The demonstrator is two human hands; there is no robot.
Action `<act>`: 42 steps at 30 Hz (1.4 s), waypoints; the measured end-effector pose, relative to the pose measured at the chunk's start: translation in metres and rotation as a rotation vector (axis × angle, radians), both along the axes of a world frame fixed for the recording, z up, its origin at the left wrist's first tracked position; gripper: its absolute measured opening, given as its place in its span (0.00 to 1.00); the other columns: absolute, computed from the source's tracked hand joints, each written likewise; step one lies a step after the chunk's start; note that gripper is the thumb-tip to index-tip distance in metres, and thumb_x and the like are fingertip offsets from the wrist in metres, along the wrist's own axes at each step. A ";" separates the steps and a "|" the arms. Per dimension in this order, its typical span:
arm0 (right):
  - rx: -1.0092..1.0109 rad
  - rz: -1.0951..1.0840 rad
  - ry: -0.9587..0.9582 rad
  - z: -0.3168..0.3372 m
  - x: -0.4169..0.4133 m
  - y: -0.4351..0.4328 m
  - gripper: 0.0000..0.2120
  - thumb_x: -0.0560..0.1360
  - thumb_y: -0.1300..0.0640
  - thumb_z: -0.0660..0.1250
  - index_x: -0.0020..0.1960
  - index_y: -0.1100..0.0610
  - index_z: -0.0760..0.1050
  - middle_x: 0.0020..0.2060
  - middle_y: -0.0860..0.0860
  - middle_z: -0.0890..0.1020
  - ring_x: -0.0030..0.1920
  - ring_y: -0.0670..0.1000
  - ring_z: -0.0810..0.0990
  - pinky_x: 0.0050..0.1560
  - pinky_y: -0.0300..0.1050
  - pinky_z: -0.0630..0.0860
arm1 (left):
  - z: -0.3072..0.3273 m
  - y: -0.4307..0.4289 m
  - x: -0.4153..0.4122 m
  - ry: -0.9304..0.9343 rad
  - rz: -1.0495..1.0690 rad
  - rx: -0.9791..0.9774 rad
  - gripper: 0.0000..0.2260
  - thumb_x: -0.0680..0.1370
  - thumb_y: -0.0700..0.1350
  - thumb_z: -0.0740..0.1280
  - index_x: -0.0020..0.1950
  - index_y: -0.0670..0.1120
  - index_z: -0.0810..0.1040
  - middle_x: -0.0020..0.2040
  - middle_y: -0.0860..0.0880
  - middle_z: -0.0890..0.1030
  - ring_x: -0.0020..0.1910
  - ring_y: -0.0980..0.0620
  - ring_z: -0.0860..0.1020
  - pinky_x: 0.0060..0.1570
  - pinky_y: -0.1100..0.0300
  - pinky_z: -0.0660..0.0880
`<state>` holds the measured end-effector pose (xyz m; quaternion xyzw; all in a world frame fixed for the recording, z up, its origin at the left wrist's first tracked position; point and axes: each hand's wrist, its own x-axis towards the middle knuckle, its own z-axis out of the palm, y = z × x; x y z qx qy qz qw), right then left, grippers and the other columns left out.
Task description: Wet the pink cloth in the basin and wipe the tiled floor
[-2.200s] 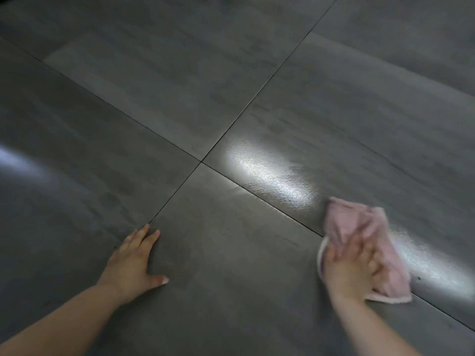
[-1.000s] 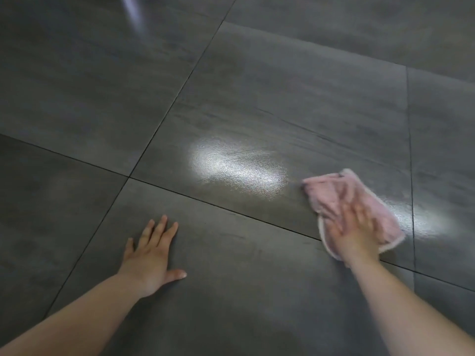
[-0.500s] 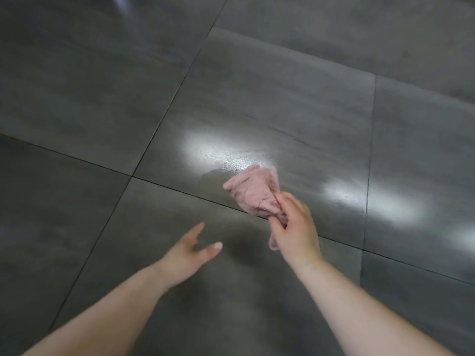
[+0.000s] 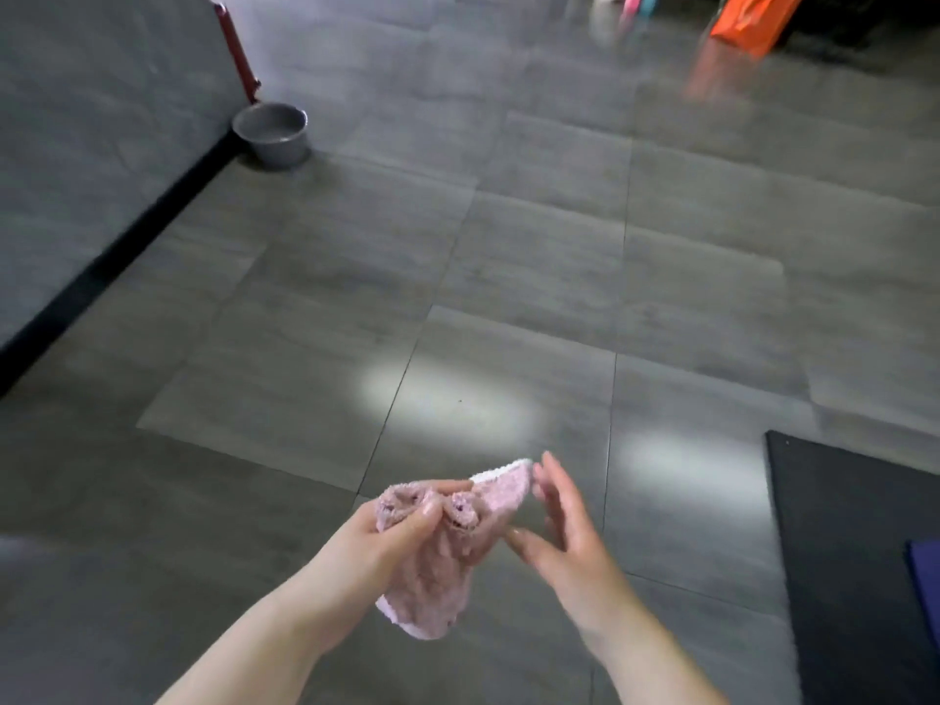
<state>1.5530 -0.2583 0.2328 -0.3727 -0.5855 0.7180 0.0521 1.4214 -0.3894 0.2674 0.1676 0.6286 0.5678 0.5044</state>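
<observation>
The pink cloth (image 4: 447,547) hangs crumpled in the near centre, raised off the grey tiled floor (image 4: 534,277). The grey basin (image 4: 272,133) stands upright far left by the wall.

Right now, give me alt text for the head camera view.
Left hand grips a bunched pink cloth above a grey tiled floor, the open right hand beside it. A grey basin stands far off by the wall.

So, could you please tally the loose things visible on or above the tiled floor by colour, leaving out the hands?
Pink: 1, the crumpled pink terry cloth
Grey: 1, the round grey metal basin
Orange: 1, the orange bag
Black: 1, the flat black mat
Dark blue: 1, the dark blue item on the mat
Total: 5
</observation>
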 end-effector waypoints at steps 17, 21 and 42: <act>0.112 0.290 0.120 0.135 -0.048 0.020 0.12 0.59 0.61 0.69 0.39 0.53 0.69 0.62 0.41 0.68 0.56 0.36 0.72 0.58 0.34 0.68 | 0.123 0.013 -0.038 0.159 -0.082 0.021 0.22 0.80 0.44 0.53 0.38 0.54 0.84 0.41 0.58 0.85 0.44 0.65 0.81 0.46 0.69 0.76; -0.076 0.353 0.113 0.120 -0.075 0.085 0.27 0.59 0.61 0.72 0.55 0.49 0.68 0.52 0.55 0.79 0.46 0.40 0.79 0.50 0.31 0.74 | 0.114 0.070 -0.076 -0.019 -0.151 -0.022 0.16 0.77 0.52 0.59 0.38 0.50 0.85 0.40 0.51 0.86 0.42 0.56 0.83 0.39 0.66 0.78; -0.352 -0.206 -0.159 0.066 -0.337 0.392 0.24 0.73 0.66 0.66 0.66 0.59 0.63 0.47 0.54 0.76 0.51 0.56 0.75 0.45 0.47 0.74 | 0.029 0.353 -0.313 -0.019 -0.020 -0.206 0.40 0.60 0.39 0.67 0.66 0.62 0.56 0.51 0.44 0.78 0.46 0.51 0.78 0.51 0.62 0.75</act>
